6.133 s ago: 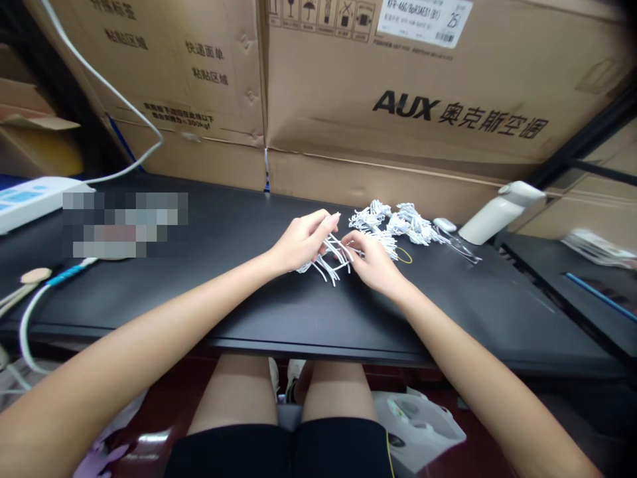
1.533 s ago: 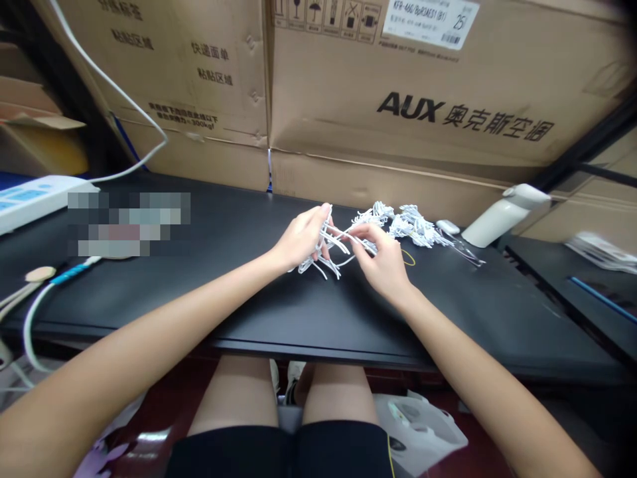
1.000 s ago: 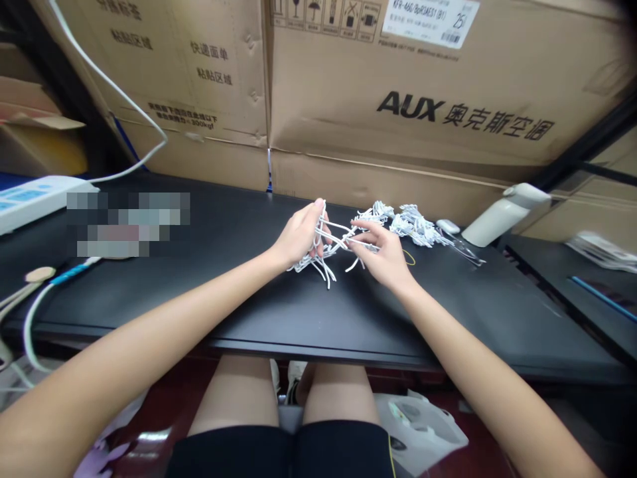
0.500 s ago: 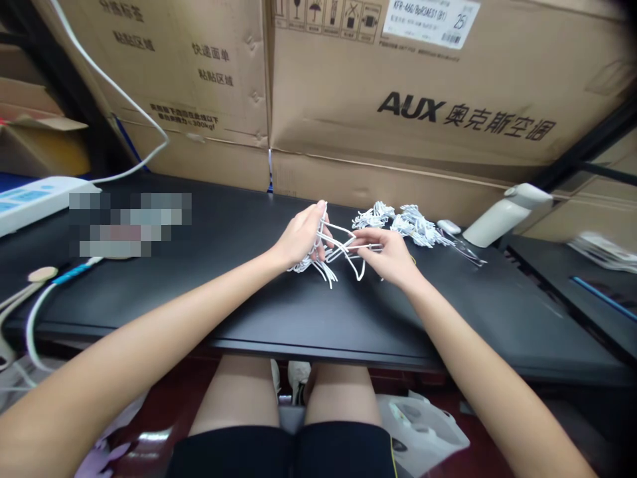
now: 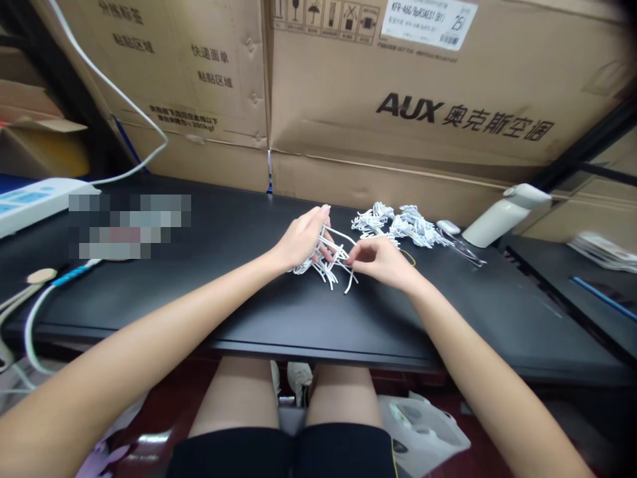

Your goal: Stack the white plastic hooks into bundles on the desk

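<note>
My left hand [image 5: 302, 240] is closed around a bunch of white cords [image 5: 324, 271], whose loose ends hang out below the fingers. To its right, my right hand [image 5: 377, 263] pinches some of these cords between thumb and forefinger. A few strands stretch from one hand to the other, just above the black table [image 5: 298, 318]. Behind my right hand lies a pile of white cords [image 5: 415, 224], bundled in several clumps. A thin yellow loop [image 5: 409, 256] shows beside the right wrist.
Large cardboard boxes [image 5: 413, 153] stand along the table's back edge. At the right are a white bottle [image 5: 502, 216] lying tilted, a small white case [image 5: 448, 227] and glasses [image 5: 468, 253]. A white power strip [image 5: 44, 202] and a blue-wrapped cable [image 5: 74, 274] lie at the left.
My right hand has shifted slightly left and closed to a pinch nearer the left hand. The cord loop that hung between the hands now shows as loose ends. My left hand has barely moved.
</note>
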`<state>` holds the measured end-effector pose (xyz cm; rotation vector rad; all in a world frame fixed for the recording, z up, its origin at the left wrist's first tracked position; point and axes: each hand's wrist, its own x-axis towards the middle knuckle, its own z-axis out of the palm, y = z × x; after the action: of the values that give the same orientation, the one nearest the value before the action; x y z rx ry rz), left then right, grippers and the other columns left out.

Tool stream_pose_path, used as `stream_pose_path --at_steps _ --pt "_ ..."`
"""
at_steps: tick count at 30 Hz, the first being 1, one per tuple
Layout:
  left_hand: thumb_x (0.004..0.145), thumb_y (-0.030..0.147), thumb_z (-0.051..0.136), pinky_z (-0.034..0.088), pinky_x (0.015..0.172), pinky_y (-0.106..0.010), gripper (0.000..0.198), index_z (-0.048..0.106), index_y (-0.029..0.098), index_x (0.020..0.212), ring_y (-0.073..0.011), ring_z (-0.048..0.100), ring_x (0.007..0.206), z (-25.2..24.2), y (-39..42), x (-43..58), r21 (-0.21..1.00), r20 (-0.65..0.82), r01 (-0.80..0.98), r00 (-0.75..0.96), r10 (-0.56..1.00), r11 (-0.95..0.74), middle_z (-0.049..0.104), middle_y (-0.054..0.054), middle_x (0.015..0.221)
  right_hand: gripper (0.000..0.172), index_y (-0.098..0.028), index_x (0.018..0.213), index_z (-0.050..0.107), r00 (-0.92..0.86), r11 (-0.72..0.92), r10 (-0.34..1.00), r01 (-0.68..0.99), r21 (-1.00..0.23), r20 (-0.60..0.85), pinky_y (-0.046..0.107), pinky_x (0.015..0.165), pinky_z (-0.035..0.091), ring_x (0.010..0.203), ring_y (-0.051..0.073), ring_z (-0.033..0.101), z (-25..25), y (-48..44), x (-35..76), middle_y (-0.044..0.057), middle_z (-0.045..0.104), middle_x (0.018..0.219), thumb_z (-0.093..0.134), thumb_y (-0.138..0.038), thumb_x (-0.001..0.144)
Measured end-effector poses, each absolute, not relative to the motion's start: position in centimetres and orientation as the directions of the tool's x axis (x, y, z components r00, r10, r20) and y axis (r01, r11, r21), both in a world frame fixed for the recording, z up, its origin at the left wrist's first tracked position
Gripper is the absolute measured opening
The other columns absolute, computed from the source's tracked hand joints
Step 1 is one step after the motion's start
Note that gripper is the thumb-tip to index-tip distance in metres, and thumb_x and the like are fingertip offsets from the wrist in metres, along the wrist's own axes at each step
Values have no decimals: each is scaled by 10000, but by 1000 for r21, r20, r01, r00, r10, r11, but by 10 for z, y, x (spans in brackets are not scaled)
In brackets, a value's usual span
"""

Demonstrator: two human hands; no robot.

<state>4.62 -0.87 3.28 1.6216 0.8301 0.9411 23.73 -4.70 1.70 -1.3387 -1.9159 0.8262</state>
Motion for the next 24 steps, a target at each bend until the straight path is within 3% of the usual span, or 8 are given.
stream_pose_path --at_steps 7,15,24 --pt "903 580 316 406 377 -196 408 420 188 857 -186 663 518 31 -9 46 965 183 82 475 861 -250 615 -16 598 148 -151 780 661 -340 258 936 473 -843 95 286 668 529 679 163 654 23 -51 235 42 693 731 686 -250 674" --pt "907 561 328 432 413 -204 393 430 194 810 -175 667 563 34 -15 44 936 219 125 527 821 -329 660 -37 643 169 -143 802 700 -370 257 927 517 -817 58 216 477 378 505 93 499 28 -60 225 -15 612 592 635 -286 739" --pt "930 494 304 437 499 -199 357 432 196 782 -142 651 574 39 -20 42 855 294 207 561 774 -476 658 0 619 196 -142 748 707 -398 306 913 524 -795 89 235 497 347 518 101 471 28 -57 230 -12 585 588 600 -304 779"
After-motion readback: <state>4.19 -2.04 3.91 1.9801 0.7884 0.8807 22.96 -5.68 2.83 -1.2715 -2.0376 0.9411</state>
